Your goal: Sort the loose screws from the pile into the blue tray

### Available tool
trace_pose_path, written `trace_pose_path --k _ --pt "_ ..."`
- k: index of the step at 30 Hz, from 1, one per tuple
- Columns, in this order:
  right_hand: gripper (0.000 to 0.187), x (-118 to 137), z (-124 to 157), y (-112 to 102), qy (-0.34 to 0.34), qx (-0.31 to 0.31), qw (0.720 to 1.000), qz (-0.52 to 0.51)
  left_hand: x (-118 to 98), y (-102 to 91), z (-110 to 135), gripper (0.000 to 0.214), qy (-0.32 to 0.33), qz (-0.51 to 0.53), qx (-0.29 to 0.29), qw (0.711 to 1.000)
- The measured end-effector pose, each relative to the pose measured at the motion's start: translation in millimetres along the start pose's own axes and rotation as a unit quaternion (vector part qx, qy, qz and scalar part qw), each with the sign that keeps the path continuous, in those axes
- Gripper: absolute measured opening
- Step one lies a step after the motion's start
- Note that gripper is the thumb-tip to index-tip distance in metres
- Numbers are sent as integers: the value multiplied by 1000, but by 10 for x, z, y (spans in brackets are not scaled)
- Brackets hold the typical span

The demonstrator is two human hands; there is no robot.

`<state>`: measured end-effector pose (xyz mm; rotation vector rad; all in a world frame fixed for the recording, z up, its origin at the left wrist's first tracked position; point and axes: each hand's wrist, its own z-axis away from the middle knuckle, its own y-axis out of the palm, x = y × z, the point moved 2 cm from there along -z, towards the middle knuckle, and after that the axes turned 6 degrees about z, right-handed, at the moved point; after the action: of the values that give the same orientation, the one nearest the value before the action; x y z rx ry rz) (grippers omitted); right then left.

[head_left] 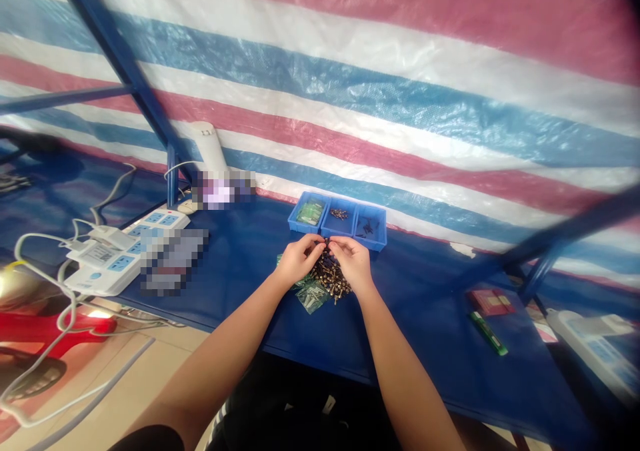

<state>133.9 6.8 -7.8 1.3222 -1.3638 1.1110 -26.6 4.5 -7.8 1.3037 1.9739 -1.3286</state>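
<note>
My left hand (299, 258) and my right hand (354, 259) meet fingertip to fingertip over a heap of small dark and brass-coloured metal parts (331, 279) on the blue table (430, 344). Both hands are pinched together on a tiny part (327, 241) that is too small to name. Small clear bags with greenish contents (311, 296) lie beside the heap, under my left wrist. Just behind my hands stand three joined blue bins (338, 221): the left one holds green bags, the middle one brass parts, the right one a few dark parts.
White power strips (117, 248) with trailing cables lie at the table's left end. A green marker (488, 333) and a red box (490, 302) lie to the right. Blue frame bars (120, 58) cross in front of a striped tarp.
</note>
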Motion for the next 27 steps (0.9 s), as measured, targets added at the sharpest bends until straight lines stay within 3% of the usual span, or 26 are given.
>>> trace_pose_path --k 24,27 --pt "30 -4 -7 -3 38 27 999 -8 -42 -17 -5 29 1 -33 3 999" --pt "31 -39 -44 -58 68 -2 998 -17 -38 -12 -7 29 7 -49 1 999"
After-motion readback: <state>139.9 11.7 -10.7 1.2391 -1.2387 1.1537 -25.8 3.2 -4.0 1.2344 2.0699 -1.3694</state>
